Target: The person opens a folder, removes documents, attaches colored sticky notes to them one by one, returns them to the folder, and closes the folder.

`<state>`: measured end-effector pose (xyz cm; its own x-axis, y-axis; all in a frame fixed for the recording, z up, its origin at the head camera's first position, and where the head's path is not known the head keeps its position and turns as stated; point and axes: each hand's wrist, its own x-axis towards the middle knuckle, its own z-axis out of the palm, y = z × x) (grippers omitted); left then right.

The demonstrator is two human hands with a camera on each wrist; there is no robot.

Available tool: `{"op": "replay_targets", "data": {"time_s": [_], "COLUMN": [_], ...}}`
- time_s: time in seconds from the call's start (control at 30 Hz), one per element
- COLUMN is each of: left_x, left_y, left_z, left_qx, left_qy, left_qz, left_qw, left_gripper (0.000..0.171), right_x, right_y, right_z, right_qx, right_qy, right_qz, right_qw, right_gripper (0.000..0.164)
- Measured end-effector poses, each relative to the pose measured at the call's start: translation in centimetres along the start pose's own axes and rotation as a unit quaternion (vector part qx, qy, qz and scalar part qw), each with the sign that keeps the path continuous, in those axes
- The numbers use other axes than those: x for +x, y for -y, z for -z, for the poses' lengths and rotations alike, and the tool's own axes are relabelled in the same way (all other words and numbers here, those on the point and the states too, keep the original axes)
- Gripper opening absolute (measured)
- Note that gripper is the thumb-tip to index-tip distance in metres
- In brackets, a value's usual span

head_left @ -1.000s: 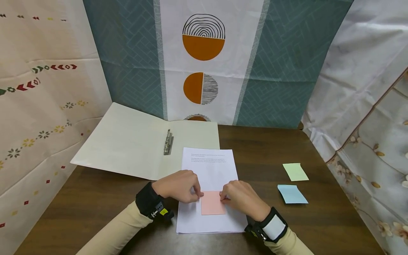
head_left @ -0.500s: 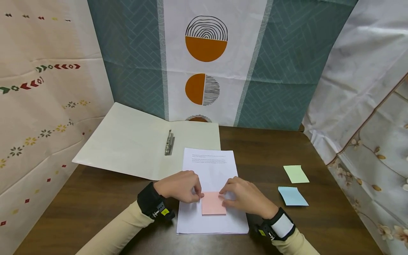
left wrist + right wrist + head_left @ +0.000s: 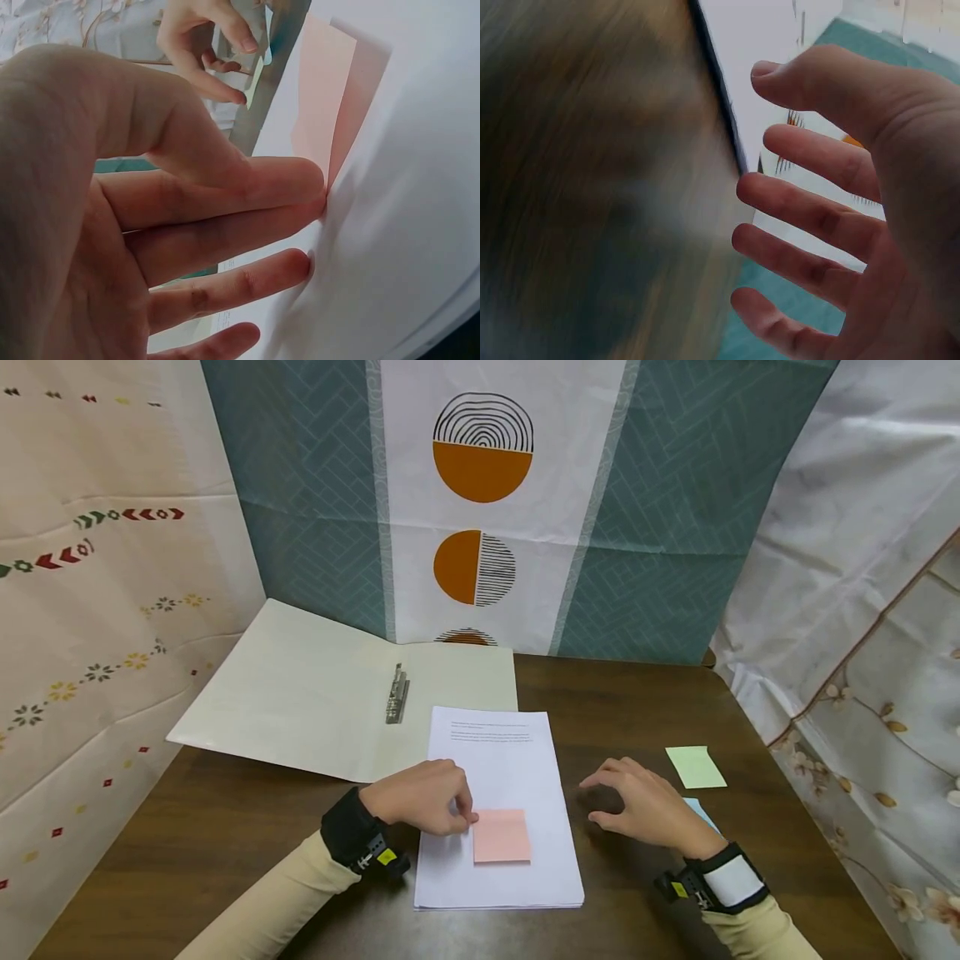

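At its upper left corner, the pink sticky note [image 3: 501,837] on the stack of white paper [image 3: 498,885] meets the fingertips of my left hand [image 3: 423,797]. Those fingers are straight in the left wrist view, with the thumb laid along the index finger; the note's lower edge [image 3: 343,90] stands off the sheet and casts a shadow. My right hand [image 3: 645,802] is over the table to the right of the stack, fingers spread apart and holding nothing. It partly hides the blue sticky note [image 3: 703,814], while a pale green sticky note [image 3: 696,767] lies just beyond it.
An open white binder [image 3: 300,693] with a metal clip [image 3: 397,695] lies at the back left, and the stack's far end overlaps its right cover. Patterned cloths [image 3: 660,527] hang behind and beside the brown table [image 3: 600,693].
My right hand has let go of the pink note's right edge and moved right, over to the blue note. The left hand has stayed at the pink note's corner.
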<state>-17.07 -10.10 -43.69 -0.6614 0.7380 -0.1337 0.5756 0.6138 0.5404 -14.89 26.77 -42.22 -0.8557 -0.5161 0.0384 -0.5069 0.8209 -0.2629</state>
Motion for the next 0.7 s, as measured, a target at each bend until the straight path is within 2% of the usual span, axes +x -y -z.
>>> {"op": "replay_targets", "data": {"time_s": [0.23,0.5,0.7], "left_x": [-0.1,-0.1,-0.1], "left_y": [0.0,0.1,0.0], "left_z": [0.1,0.0,0.1], "left_qx": [0.007,0.003,-0.005], "left_qy": [-0.005,-0.005,0.001], "left_qz": [-0.003,-0.009,-0.011], "left_qw": [1.0000,0.9999,0.9999], "left_gripper": [0.016,0.017,0.017], "right_x": [-1.4,-2.4,-2.8], "right_y": [-2.1,-4.0,-4.9], "right_z": [0.6,1.3,2.0], "right_qx": [0.000,-0.015,-0.022], "right_qy": [-0.001,-0.014,-0.010], "right_qz": [-0.027,-0.037,-0.095], "right_qw": [1.000,0.999,0.995], "right_gripper": [0.037,0.037,0.038]}}
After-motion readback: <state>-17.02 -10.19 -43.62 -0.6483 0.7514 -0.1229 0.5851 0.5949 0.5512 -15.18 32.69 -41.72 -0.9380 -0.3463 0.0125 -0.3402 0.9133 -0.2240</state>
